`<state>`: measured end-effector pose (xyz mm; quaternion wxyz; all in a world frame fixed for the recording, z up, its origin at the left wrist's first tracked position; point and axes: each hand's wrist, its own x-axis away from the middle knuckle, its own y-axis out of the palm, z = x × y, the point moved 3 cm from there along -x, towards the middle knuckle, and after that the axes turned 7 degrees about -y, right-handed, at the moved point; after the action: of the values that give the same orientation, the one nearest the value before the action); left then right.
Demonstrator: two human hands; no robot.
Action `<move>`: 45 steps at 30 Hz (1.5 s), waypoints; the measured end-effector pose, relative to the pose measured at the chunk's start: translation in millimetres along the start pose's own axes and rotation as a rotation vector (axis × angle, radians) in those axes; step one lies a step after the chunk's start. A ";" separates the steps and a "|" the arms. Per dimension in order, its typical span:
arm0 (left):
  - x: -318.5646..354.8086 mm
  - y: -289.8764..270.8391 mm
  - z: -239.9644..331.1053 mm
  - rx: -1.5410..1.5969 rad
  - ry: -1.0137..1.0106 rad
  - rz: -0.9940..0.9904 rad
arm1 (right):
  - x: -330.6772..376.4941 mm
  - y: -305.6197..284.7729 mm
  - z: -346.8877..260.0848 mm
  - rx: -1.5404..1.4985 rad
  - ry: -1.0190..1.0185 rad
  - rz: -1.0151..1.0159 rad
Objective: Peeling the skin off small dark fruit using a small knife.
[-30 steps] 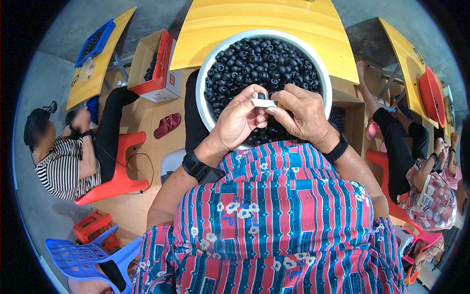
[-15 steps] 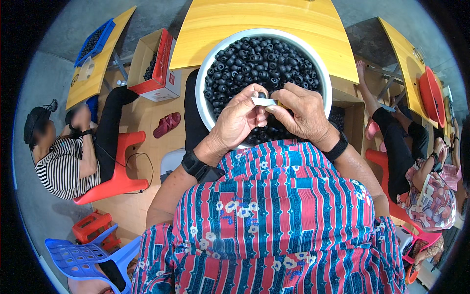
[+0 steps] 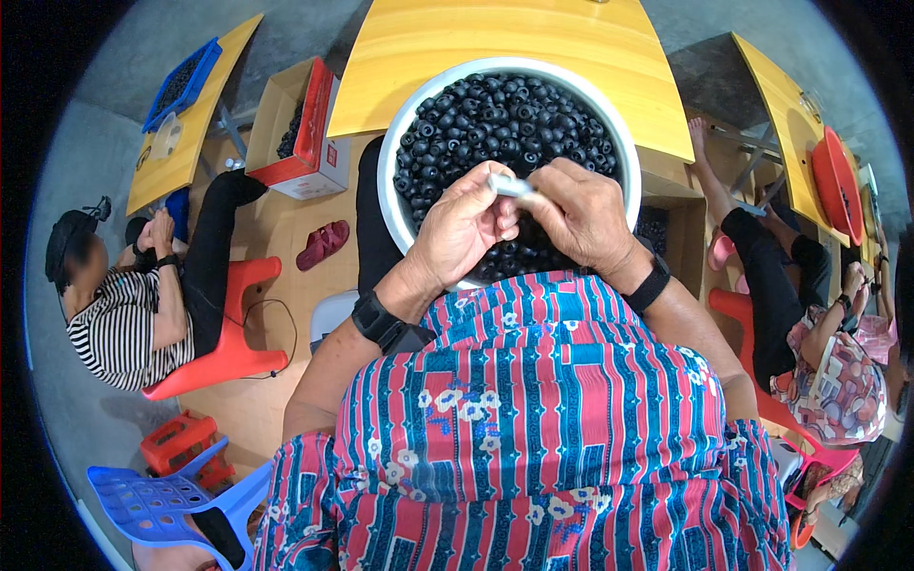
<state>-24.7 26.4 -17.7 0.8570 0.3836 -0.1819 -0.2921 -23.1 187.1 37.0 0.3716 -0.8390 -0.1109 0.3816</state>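
A large pale metal basin (image 3: pixel 629 157) in front of my body is heaped with small black round parts (image 3: pixel 495 119), many with a hole through them. Over its near side, my left hand (image 3: pixel 465 217) is closed in a pinch. A small black round part showed between its thumb and fingers a moment earlier; now the fingers mostly hide it. My right hand (image 3: pixel 586 211) grips a short, flat, pale blade-like tool (image 3: pixel 511 186), whose tip meets the left fingertips. The fingers of the right hand cover the tool's other end.
The basin's far side adjoins a yellow wooden table (image 3: pixel 514 33). A red-and-white carton (image 3: pixel 319 157) holding black parts stands left, near red slippers (image 3: pixel 324 245). People sit on both sides, one in a striped shirt (image 3: pixel 124 328). A blue plastic chair (image 3: pixel 171 500) is behind left.
The pale tool has tilted and shifted slightly up, its tip now at my left thumb. The black part in my left fingers has gone out of sight. At left, the seated person's hands have lowered.
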 end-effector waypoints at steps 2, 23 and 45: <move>2.7 6.4 0.0 0.061 -0.027 -0.132 | -0.5 -0.2 15.5 -0.015 0.119 0.098; 3.7 2.6 -4.5 0.053 -0.023 0.050 | 0.6 -6.0 -6.9 0.054 -0.101 0.057; 5.5 14.6 21.8 0.184 0.013 0.071 | 5.2 -14.4 5.3 -0.139 -0.003 0.295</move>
<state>-26.9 18.7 8.0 0.8292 0.4559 -0.2158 -0.2410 -22.0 202.5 42.0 0.2524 -0.8692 -0.0131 0.4249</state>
